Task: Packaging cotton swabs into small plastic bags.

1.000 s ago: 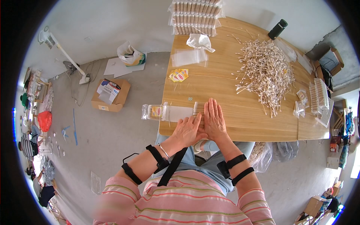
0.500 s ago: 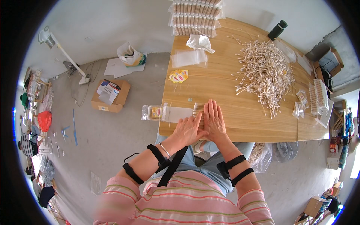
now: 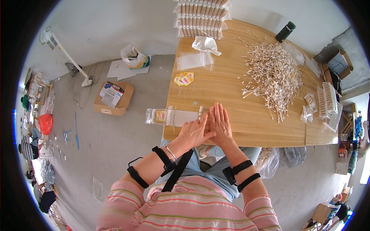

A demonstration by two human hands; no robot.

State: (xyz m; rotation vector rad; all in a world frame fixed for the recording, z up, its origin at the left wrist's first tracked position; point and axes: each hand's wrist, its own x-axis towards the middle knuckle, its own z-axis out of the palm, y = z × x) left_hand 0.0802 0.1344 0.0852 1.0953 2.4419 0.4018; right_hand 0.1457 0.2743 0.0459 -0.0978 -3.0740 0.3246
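Near the front edge of the wooden table, a small row of cotton swabs (image 3: pixel 203 112) lies side by side. My right hand (image 3: pixel 221 126) is flat, its fingers stretched out, along the right side of the row and partly over it. From the left, my left hand (image 3: pixel 194 133) reaches to the row's near part with fingers extended; its thumb meets my right hand. How many swabs lie beneath my hands is hidden. A white card (image 3: pixel 185 118) lies left of the row. Beside it, a clear bag (image 3: pixel 158 116) of swabs with a yellow label overhangs the table's left edge.
A large heap of loose swabs (image 3: pixel 271 73) covers the table's right part. Yellow labels (image 3: pixel 184 78) and clear empty bags (image 3: pixel 194 61) lie at the left. Packed swab bags (image 3: pixel 202 19) are stacked at the back. A dark bottle (image 3: pixel 285 31) lies far right; an open carton (image 3: pixel 114 98) sits on the floor.
Almost nothing differs. Both hands stay pressed at the swab row, with only a very slight shift.
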